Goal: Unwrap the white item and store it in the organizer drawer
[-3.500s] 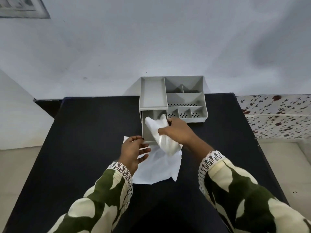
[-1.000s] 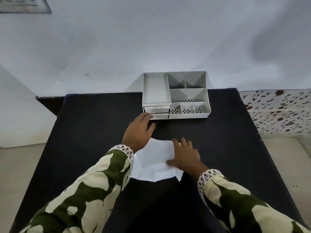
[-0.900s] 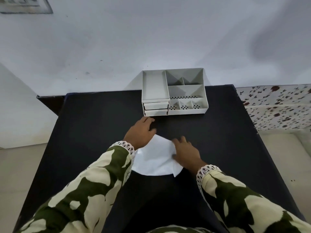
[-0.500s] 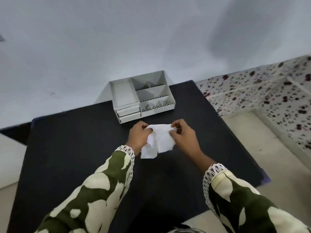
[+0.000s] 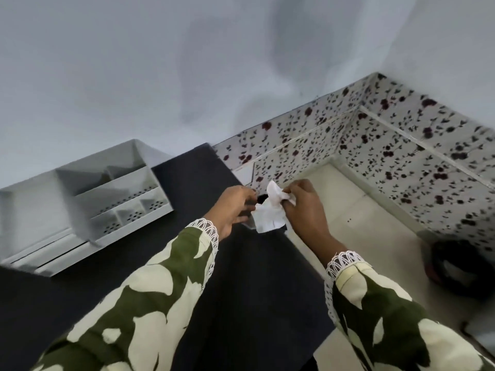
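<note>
A crumpled white paper wrapper (image 5: 269, 211) hangs between my two hands above the right edge of the black table (image 5: 241, 277). My left hand (image 5: 233, 207) grips its left side and my right hand (image 5: 304, 207) grips its right side and top. The grey organizer (image 5: 88, 199) stands at the left on the table, well apart from my hands. Its two drawers (image 5: 51, 253) at the lower left look pushed in. The white item itself is not visible.
Beyond the table's right edge lies a pale tiled floor (image 5: 375, 236), bounded by speckled wall tiles (image 5: 388, 145). A dark round object (image 5: 460, 269) sits on the floor at the far right. A plain grey wall rises behind.
The white item went into the drawer and the drawer was shut. My hands picked the flat paper off the table and crumpled it. The view swung right, with my hands now over the table's right edge.
</note>
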